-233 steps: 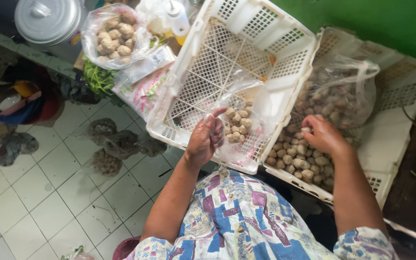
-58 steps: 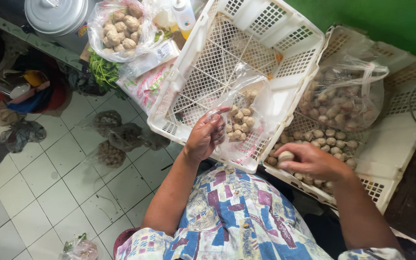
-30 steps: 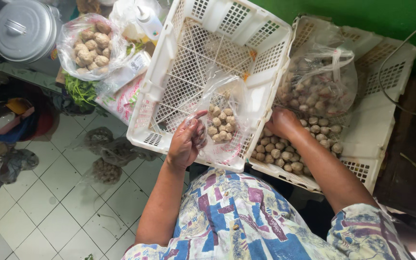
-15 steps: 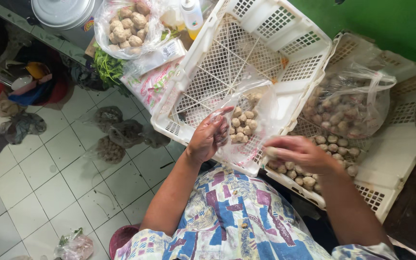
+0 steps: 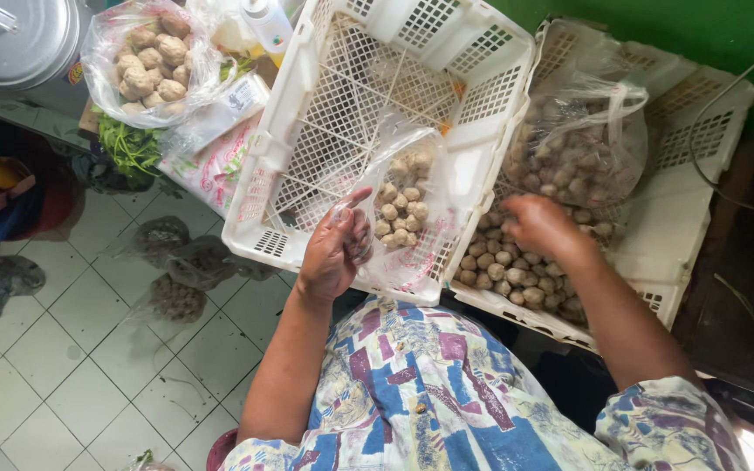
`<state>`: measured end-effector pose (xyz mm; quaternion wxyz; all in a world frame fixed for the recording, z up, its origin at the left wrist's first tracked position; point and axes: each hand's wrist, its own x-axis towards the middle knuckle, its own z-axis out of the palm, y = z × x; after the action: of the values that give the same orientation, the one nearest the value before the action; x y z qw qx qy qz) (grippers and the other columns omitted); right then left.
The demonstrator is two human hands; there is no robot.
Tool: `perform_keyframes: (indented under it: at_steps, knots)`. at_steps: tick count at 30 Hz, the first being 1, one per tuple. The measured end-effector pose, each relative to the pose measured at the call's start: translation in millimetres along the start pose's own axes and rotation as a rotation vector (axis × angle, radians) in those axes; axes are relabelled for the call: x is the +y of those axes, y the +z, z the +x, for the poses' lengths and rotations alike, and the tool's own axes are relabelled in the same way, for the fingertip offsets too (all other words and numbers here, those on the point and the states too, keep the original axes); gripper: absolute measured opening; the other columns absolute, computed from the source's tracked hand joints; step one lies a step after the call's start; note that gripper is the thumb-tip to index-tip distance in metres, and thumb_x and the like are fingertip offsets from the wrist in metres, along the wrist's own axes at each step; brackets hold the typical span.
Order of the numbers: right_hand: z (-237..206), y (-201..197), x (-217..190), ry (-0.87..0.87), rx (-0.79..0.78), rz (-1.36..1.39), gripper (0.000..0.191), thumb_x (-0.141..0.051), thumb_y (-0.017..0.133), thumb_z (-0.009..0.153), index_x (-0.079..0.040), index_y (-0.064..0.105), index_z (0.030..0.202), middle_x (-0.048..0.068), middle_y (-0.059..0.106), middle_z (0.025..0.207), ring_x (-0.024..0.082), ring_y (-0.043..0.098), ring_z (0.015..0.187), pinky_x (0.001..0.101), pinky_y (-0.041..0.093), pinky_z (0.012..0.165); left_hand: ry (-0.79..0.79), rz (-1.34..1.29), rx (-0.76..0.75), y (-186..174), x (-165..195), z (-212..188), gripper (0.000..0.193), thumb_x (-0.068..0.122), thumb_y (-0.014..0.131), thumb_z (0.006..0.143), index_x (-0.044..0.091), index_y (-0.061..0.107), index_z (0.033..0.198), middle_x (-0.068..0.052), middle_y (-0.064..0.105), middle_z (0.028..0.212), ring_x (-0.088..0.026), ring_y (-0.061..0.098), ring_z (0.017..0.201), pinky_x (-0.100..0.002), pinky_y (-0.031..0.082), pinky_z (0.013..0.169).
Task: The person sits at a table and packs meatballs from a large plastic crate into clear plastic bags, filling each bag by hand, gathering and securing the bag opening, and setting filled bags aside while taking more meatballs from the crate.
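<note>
Pinching the crinkled rim of a small clear plastic bag of round beige meatballs [image 5: 401, 205], the left hand [image 5: 333, 253] is holding it open inside a white latticed plastic crate [image 5: 307, 113]. The right hand [image 5: 541, 225], blurred, fingers curled loosely, is hovering over loose smooth meatballs [image 5: 503, 270] in a second white crate [image 5: 691, 174]; its grip cannot be told.

Pale tiled floor [image 5: 89, 366] fills lower left of frame. On it, left of centre: three clear plastic bags [image 5: 181, 262], contents unclear, bunched together.
</note>
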<state>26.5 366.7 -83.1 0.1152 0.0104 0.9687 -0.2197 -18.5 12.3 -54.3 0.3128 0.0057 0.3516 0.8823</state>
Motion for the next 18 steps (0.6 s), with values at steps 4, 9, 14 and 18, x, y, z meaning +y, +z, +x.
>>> perform_keyframes:
  at_steps: [4, 9, 14, 18]
  knots:
    - [6.3, 28.3, -4.1, -0.074, -0.016, -0.182, 0.031, -0.023, 0.073, 0.085, -0.007, 0.072, 0.112, 0.021, 0.07, 0.108, 0.041, 0.067, 0.102, 0.0501, 0.055, 0.089, 0.002, 0.0, -0.002, 3.3, 0.2, 0.9, 0.049, 0.025, 0.052, 0.109, 0.001, 0.044, 0.152, 0.003, 0.043, 0.081, -0.006, 0.037, 0.066, -0.021, 0.034, 0.056]
    - [14.0, 20.6, 0.3, 0.027, -0.056, -0.249, 0.028, -0.018, 0.069, 0.087, -0.011, 0.074, 0.113, 0.02, 0.071, 0.099, 0.04, 0.07, 0.091, 0.0497, 0.057, 0.08, 0.018, 0.004, 0.015, 4.5, -0.4, 2.9, 0.05, 0.026, 0.052, 0.109, 0.001, 0.043, 0.152, 0.003, 0.043, 0.081, -0.006, 0.036, 0.063, -0.021, 0.034, 0.055]
    - [-16.9, -22.1, 1.3, 0.068, -0.382, 0.872, 0.037, -0.028, 0.07, 0.092, -0.004, 0.07, 0.12, 0.002, 0.068, 0.086, 0.012, 0.062, 0.073, 0.0293, 0.053, 0.064, 0.006, -0.022, -0.018, -0.9, 2.9, 1.8, 0.05, 0.027, 0.051, 0.11, 0.002, 0.043, 0.152, 0.004, 0.043, 0.082, -0.005, 0.036, 0.064, -0.021, 0.034, 0.055]
    - [-33.3, -28.4, -43.3, -0.241, -0.56, 0.895, 0.037, -0.021, 0.072, 0.093, -0.001, 0.07, 0.124, 0.003, 0.066, 0.078, 0.009, 0.06, 0.066, 0.0245, 0.05, 0.056, -0.001, -0.02, -0.038, -1.6, 3.3, 2.2, 0.05, 0.027, 0.05, 0.11, 0.003, 0.044, 0.153, 0.004, 0.043, 0.083, -0.005, 0.036, 0.064, -0.02, 0.033, 0.055]
